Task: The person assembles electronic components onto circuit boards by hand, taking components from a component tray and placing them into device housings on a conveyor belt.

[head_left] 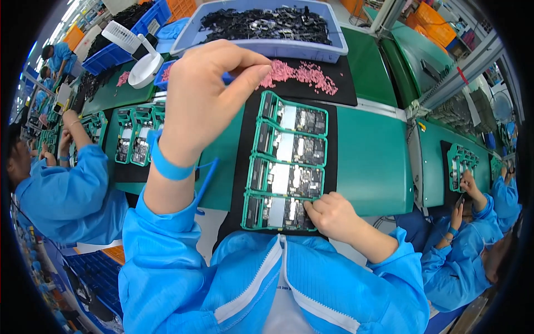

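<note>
My left hand [208,92], with a blue wrist strap, is raised over the bench. Its thumb and forefinger are pinched in front of the small pink pieces [311,77]; anything between the tips is too small to make out. Below lies a green tray [257,133] whose several compartments hold circuit boards [306,150] with black and silver parts. At the tray's near right corner my right hand [334,214] rests with curled fingers. The fingertips touch the nearest circuit board [297,213]; what they grip, if anything, is hidden.
Behind the pink pieces stands a grey-blue bin [261,47] full of black parts. A white fan [146,69] is at the far left. People in blue jackets work at left and right, with similar green trays [133,136]. A black mat [331,183] lies under my tray.
</note>
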Action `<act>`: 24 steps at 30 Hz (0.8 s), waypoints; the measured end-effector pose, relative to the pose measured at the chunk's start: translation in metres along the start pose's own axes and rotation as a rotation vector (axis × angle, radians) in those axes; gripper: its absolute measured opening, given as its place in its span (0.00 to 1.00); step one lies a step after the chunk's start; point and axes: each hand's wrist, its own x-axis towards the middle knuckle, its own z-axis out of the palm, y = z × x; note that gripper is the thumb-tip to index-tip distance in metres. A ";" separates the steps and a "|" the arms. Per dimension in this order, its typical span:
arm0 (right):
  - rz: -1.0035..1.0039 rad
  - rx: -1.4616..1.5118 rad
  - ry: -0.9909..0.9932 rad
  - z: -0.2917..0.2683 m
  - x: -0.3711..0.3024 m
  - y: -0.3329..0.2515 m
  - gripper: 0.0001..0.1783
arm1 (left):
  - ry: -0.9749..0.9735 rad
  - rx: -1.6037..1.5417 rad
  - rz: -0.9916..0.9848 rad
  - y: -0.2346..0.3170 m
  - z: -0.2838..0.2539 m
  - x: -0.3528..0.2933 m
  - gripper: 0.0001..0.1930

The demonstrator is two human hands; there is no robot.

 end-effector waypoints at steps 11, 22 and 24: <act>0.496 0.498 0.263 0.007 0.097 0.133 0.02 | -0.692 0.437 -0.395 -0.198 0.122 -0.012 0.06; 0.442 0.278 0.041 0.072 0.222 0.209 0.07 | -0.581 0.276 -0.592 -0.205 0.137 -0.017 0.05; 0.425 0.169 -0.031 0.072 0.226 0.204 0.06 | -0.582 0.289 -0.573 -0.209 0.137 -0.022 0.04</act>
